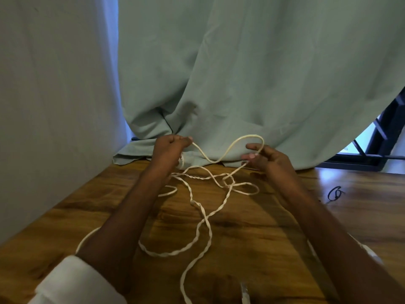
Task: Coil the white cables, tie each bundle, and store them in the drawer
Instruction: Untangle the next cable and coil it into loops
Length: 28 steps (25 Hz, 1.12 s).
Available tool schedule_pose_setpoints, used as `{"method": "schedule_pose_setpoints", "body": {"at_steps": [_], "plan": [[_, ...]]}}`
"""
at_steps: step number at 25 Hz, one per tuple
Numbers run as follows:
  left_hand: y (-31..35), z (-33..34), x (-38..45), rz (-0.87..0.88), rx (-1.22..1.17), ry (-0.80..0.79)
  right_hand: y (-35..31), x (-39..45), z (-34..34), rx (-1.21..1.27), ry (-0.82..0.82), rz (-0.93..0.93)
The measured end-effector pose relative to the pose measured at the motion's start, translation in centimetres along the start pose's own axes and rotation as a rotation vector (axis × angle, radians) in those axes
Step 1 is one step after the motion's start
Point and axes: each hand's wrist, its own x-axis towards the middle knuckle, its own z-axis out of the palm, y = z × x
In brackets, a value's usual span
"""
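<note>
A long white cable [200,212] lies in loose, partly twisted loops across the wooden table [65,216]. My left hand [169,150] grips one stretch of it near the curtain, with a small white bundle showing just under the palm. My right hand [266,157] pinches the cable a little to the right, and a raised loop arches between the two hands. The cable's tail runs toward me past a clear plug end [245,292] at the bottom edge. No drawer is in view.
A pale green curtain [241,73] hangs down onto the table's far edge right behind my hands. A small black tie or loop [335,193] lies on the table to the right. A dark window frame [377,139] shows at far right.
</note>
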Motion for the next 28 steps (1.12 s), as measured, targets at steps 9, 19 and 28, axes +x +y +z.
{"method": "schedule_pose_setpoints", "body": {"at_steps": [9, 19, 28], "plan": [[0.7, -0.1, 0.3, -0.282, -0.658, -0.206, -0.4, -0.9, 0.4, -0.424, -0.437, 0.017], [1.0, 3.0, -2.2, -0.102, -0.113, -0.135, -1.7, -3.2, 3.6, -0.509, -0.400, -0.106], [1.4, 0.7, -1.9, -0.295, -0.646, -0.221, -1.2, -3.5, 3.7, -0.398, -0.441, -0.140]]}}
